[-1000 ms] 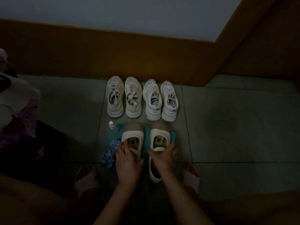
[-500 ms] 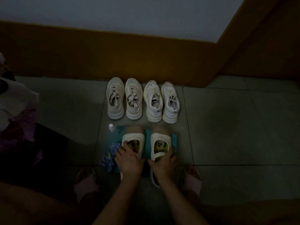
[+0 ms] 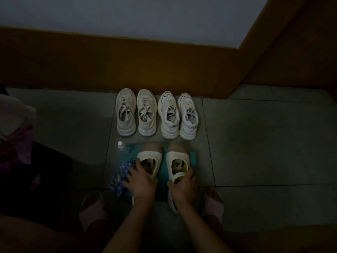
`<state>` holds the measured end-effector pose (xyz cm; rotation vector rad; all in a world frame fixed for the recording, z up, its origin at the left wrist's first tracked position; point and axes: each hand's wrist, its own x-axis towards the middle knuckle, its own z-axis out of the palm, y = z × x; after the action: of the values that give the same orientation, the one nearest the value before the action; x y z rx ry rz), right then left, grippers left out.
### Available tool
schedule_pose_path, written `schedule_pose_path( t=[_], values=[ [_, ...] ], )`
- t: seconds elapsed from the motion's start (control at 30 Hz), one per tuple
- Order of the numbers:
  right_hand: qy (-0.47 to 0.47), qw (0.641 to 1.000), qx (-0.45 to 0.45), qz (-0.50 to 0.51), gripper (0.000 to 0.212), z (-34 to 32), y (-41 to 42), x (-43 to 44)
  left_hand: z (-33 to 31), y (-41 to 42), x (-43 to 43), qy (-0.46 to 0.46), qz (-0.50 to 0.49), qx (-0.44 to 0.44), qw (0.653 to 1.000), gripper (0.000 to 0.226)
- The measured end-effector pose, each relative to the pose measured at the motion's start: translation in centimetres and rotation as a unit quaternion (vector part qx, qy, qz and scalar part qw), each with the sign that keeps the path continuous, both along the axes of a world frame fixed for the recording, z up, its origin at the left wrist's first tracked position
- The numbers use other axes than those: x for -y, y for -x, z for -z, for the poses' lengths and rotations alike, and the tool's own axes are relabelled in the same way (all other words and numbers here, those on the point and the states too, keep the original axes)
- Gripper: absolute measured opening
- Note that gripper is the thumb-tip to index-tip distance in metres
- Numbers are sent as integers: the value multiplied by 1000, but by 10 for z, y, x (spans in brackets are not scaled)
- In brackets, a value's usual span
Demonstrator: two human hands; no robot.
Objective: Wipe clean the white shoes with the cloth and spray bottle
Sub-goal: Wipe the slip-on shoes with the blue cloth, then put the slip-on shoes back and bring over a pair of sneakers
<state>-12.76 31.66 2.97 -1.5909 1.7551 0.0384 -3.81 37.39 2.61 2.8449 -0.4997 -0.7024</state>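
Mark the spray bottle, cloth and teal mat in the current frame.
spray bottle (image 3: 123, 147): head view, clear body just below the white cap.
cloth (image 3: 117, 179): head view, middle of the blue patterned bundle.
teal mat (image 3: 192, 158): head view, bare far right corner.

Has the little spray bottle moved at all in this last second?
No. The spray bottle stands where it did, just short of the leftmost sneaker's heel.
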Motion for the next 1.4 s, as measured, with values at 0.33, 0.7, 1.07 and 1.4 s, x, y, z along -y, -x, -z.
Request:
schedule_pose_path(
  t=[0.33, 0.7, 1.07, 1.4],
  values=[
    [14, 1000, 27, 2, 90, -4, 16, 13, -1, 5, 7, 47, -4, -50, 998, 99],
    [24, 993, 105, 47, 90, -14, 24, 56, -16, 5, 36, 160, -43, -58, 984, 94],
    [117, 992, 50, 22, 82, -65, 38, 256, -59, 19, 218, 229, -33, -92, 968, 90],
    [94, 991, 81, 45, 81, 9, 53, 376, -10, 51, 373, 238, -96, -126, 958, 92]
  ],
)
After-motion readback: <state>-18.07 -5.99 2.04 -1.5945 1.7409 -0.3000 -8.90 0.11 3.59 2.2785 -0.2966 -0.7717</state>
